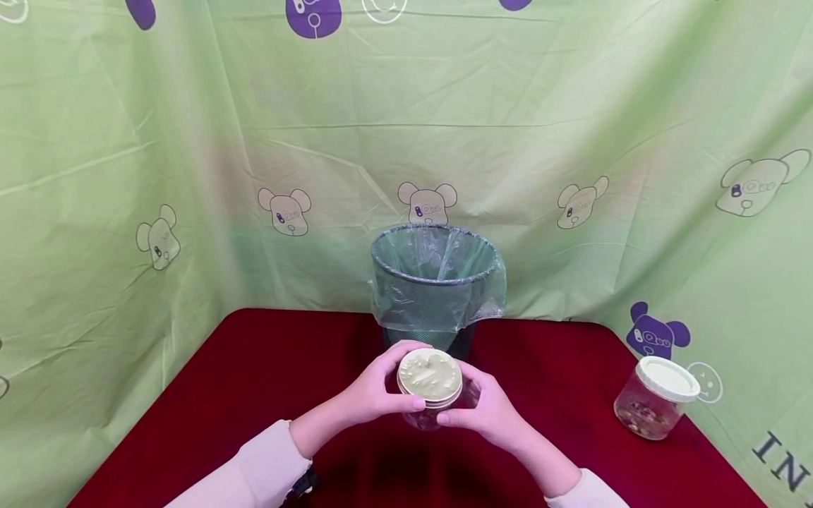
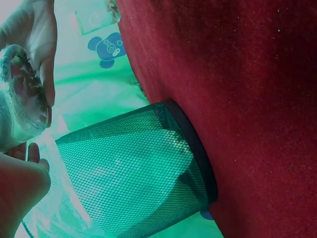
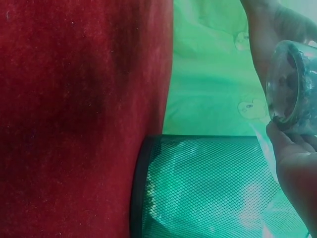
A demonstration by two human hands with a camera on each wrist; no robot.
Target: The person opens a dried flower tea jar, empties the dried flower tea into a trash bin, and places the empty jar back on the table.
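Both of my hands hold a clear jar with a pale round top (image 1: 430,375) above the red table, in front of the bin. My left hand (image 1: 385,386) grips its left side, thumb across the front; my right hand (image 1: 485,408) grips the right side, its thumb also at the front. The top's surface looks uneven and lumpy. Both wrist views show the underside of the jar (image 2: 26,91) from below, raised off the table, with dark bits visible through the glassy base (image 3: 286,84).
A mesh bin (image 1: 438,310) lined with a thin clear bag stands at the table's back edge, just beyond the jar. Another clear jar (image 1: 654,402) with a white lid and small pieces inside stands at the right edge of the red table (image 1: 292,367). Green printed cloth (image 1: 349,141) hangs behind.
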